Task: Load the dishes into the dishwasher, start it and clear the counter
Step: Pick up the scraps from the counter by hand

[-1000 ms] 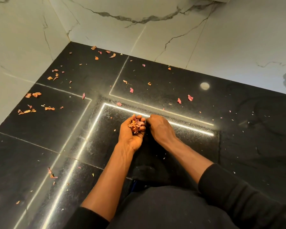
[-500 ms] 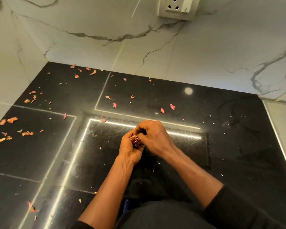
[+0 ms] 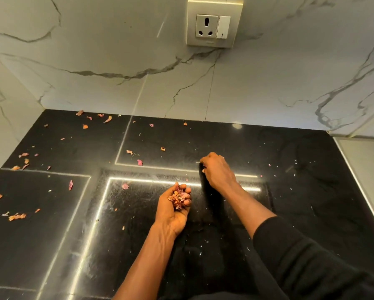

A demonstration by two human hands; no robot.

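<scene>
My left hand lies palm up on the black counter, its fingers curled round a small heap of dried pink and orange petals. My right hand reaches further back, knuckles up. Its fingertips are bunched down on the counter, and a pink petal bit shows at them. More loose petals lie scattered over the left and far parts of the counter, such as one near the middle and a group at the left edge. No dishes or dishwasher are in view.
A marble backsplash rises behind and to the left of the counter, with a wall socket and switch above. A pale strip bounds the counter on the right. Tiny white crumbs dot the right side.
My right hand has left the left hand and moved back and right, over the spot where two pink petals lay. The left hand still cups its heap. The camera has tilted up.
</scene>
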